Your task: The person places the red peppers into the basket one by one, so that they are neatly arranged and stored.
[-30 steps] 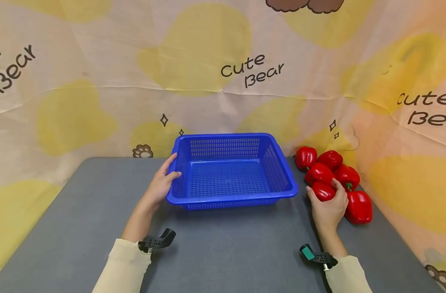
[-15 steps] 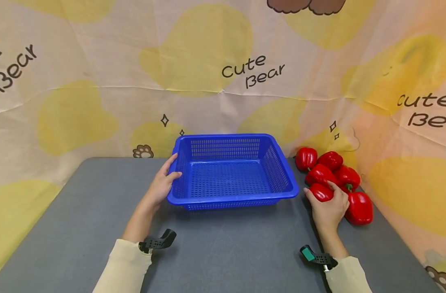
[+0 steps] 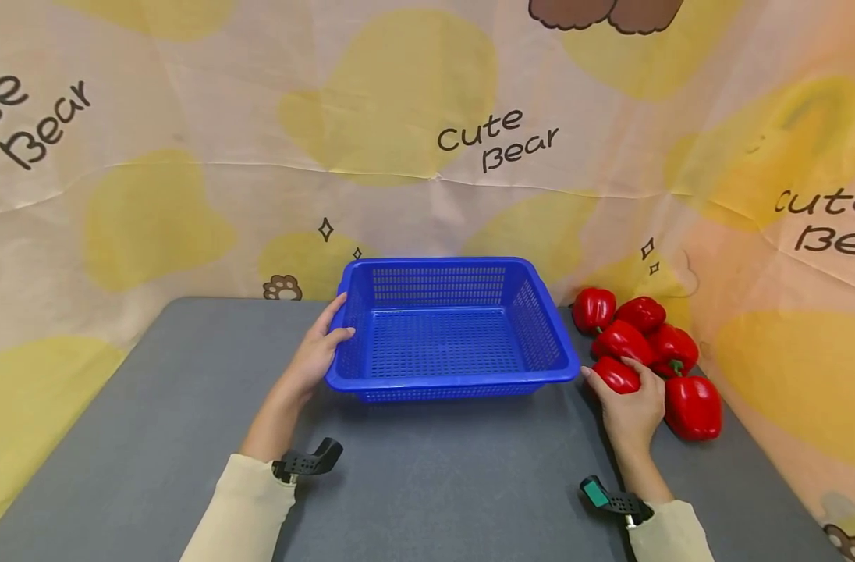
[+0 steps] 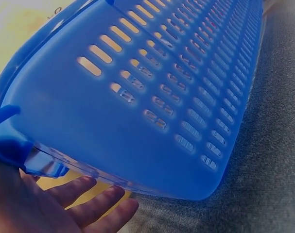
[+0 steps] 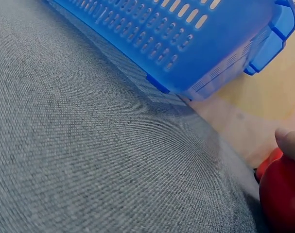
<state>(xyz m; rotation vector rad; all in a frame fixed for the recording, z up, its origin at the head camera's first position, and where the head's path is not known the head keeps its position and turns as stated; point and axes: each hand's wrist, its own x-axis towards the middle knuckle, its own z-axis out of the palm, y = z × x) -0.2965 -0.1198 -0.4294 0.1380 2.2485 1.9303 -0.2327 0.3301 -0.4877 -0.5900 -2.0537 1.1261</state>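
Observation:
A blue plastic basket (image 3: 455, 382) with slotted walls stands on the grey table. My left hand (image 3: 311, 359) holds its left end, thumb over the rim and fingers along the outside. In the left wrist view, fingers (image 4: 96, 206) show under the rim beside the slotted wall (image 4: 89, 121). To the right of the basket, my right hand (image 3: 634, 406) grips a glossy red bell pepper (image 3: 615, 375) between thumb and fingers. The right wrist view catches only part of that pepper (image 5: 281, 194) and the thumb at its right edge.
Several more red bell peppers lie close around the right hand, among them a large one (image 3: 693, 407) right beside it and one (image 3: 622, 341) just behind. A printed cloth (image 3: 399, 101) hangs behind the table (image 3: 455, 476) and along its right side.
The held bell pepper has shifted slightly left and towards me, a little apart from the pile. The left hand and basket stay put; the head view has turned slightly.

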